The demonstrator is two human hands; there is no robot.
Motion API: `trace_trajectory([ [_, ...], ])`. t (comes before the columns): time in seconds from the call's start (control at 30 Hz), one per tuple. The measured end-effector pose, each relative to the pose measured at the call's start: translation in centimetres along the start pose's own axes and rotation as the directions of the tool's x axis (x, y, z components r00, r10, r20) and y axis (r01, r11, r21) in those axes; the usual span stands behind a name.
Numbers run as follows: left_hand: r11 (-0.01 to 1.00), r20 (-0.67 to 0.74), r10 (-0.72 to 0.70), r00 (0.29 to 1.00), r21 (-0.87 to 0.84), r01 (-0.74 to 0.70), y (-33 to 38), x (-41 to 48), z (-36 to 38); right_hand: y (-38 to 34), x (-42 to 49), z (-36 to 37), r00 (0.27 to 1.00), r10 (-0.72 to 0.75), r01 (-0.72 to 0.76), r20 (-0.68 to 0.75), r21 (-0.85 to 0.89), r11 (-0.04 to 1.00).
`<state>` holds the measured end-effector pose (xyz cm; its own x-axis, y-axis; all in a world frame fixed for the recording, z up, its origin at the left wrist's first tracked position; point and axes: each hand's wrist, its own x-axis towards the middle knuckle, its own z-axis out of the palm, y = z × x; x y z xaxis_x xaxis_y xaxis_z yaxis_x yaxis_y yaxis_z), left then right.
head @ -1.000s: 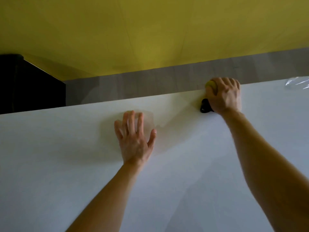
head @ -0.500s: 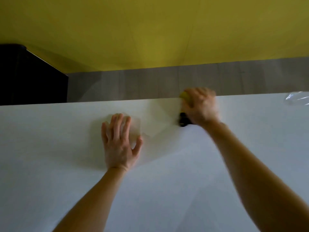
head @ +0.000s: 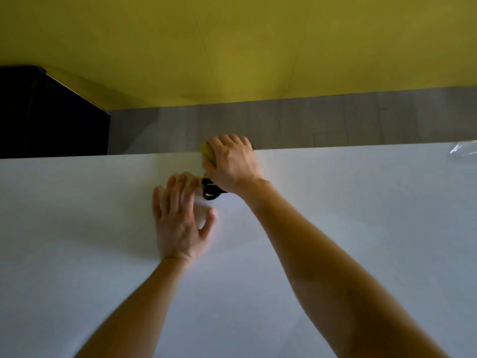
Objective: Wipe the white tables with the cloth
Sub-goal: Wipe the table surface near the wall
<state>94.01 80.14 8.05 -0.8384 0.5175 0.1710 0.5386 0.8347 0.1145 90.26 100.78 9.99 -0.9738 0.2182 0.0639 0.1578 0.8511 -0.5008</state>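
A white table fills the lower part of the head view. At its far edge my right hand is closed over a yellow and black cloth, pressing it onto the tabletop. Yellow shows past the fingers and a black part sticks out near the wrist; most of the cloth is hidden under the hand. My left hand lies flat on the table, fingers spread, just left of and nearer than the right hand. Its fingertips almost touch the cloth.
Beyond the table's far edge lies a strip of grey wood-look floor, then a yellow wall. A black cabinet stands at the far left. Clear crumpled plastic lies on the table at the right edge.
My right hand has slid the cloth leftward along the far edge until it sits beside my left hand. My left hand stayed flat on the table.
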Motion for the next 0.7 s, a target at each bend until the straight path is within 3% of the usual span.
trace_trajectory([
  [0.07, 1.0, -0.005, 0.001, 1.0, -0.023, -0.002, 0.0, -0.1, -0.1, 5.8, -3.0, -2.9, 0.998, 0.043, -0.044, -0.043, -0.029, 0.999],
  [0.2, 0.999, -0.031, 0.015, 0.999, -0.037, -0.016, 0.1, -0.1, -0.2, 18.3, -9.5, -12.1, 0.948, 0.29, -0.304, -0.128, -0.113, 0.946],
  [0.33, 1.0, -0.032, 0.01, 0.999, -0.029, -0.011, 0.0, -0.1, 0.0, 17.3, -9.2, -11.4, 0.857, 0.45, -0.502, -0.251, -0.21, 0.839],
  [0.47, 1.0, -0.011, 0.019, 1.0, -0.02, -0.019, -0.1, 0.0, 0.1, 4.6, -4.0, -3.3, 0.952, 0.249, -0.283, -0.177, -0.198, 0.939],
  [0.53, 1.0, 0.009, 0.025, 1.0, -0.009, -0.025, -0.3, -0.2, 0.1, -0.4, -2.1, -0.9, 0.97, 0.215, -0.231, -0.113, -0.154, 0.961],
  [0.6, 0.999, 0.013, 0.035, 0.999, -0.005, -0.035, -0.2, -0.1, 0.1, -0.8, -1.6, -0.6, 0.982, 0.165, -0.174, -0.088, -0.099, 0.98],
  [0.7, 1.0, 0.042, 0.023, 0.999, -0.006, -0.023, -0.2, -0.1, -0.2, 5.4, -4.3, -3.6, 0.991, 0.088, -0.093, -0.1, -0.049, 0.994],
])
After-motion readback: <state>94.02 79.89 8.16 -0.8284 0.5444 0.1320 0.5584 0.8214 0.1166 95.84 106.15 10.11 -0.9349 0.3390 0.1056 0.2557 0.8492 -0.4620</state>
